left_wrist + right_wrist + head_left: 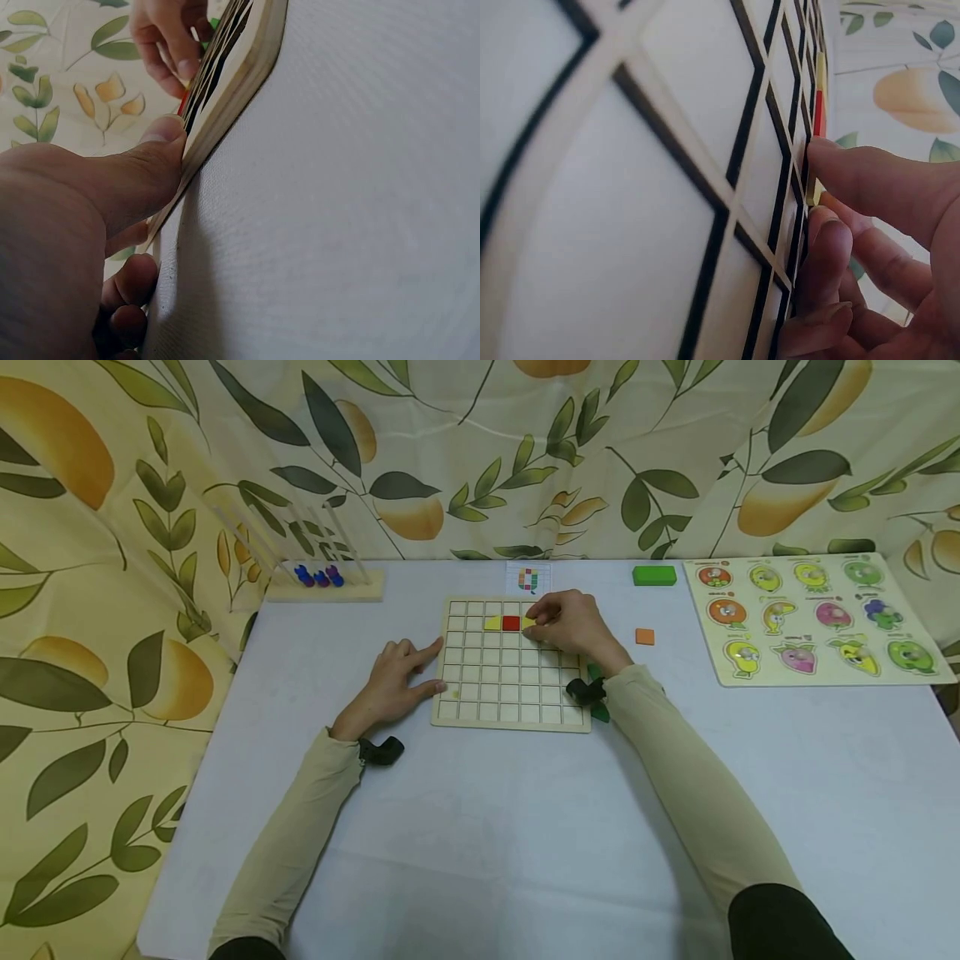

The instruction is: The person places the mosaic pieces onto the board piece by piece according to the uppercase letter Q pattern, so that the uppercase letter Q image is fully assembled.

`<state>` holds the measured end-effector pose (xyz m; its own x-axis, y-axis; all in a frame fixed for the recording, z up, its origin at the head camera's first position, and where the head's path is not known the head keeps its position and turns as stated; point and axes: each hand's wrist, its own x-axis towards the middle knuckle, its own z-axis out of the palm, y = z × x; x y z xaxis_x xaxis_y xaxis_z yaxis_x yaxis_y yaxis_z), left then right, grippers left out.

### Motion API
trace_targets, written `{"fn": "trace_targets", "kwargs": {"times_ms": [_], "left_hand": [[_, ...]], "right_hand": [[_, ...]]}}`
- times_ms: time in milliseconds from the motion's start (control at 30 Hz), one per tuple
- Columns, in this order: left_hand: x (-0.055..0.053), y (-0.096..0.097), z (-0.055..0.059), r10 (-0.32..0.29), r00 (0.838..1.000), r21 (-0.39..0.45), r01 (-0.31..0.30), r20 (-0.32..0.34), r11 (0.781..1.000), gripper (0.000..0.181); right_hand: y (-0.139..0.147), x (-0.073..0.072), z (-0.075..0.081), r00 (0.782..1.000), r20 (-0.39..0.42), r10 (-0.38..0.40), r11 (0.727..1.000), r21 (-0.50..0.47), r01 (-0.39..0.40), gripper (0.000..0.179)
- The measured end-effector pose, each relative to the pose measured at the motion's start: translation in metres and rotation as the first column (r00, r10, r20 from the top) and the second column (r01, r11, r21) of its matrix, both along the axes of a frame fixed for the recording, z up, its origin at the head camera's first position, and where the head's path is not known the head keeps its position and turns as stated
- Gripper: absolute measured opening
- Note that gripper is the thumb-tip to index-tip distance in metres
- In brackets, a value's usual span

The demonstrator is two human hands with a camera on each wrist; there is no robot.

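Note:
A wooden grid board (510, 678) lies on the table. Near its far side sit a yellow tile (492, 623) and a red tile (511, 623), side by side. My right hand (567, 624) pinches a second yellow tile (528, 622) just right of the red one; thumb and fingertips partly cover it, and in the right wrist view this yellow tile (814, 193) is at the board's surface. My left hand (395, 683) touches the board's left edge with extended thumb and index finger. In the left wrist view the thumb (146, 169) presses against the board's side.
A small pattern card (528, 578) lies behind the board. Right of it are a green block (654, 576), an orange square (645, 637) and a fruit puzzle board (813, 618). Green pieces (600, 711) show partly under the right wrist. A peg stand with blue beads (322, 578) stands back left.

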<state>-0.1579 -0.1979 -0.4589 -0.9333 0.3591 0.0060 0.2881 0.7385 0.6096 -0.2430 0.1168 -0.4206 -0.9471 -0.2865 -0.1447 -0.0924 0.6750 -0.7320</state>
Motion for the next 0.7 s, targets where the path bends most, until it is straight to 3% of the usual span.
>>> {"fn": "trace_targets", "kwargs": {"times_ms": [700], "left_hand": [[0.0,-0.0001,0.0002,0.005,1.0,0.01,-0.005,0.007,1.0,0.074]], "right_hand": [[-0.0023,0.0042,0.0013,0.999,-0.012,-0.041,0.999,0.022,0.041,0.021]]}}
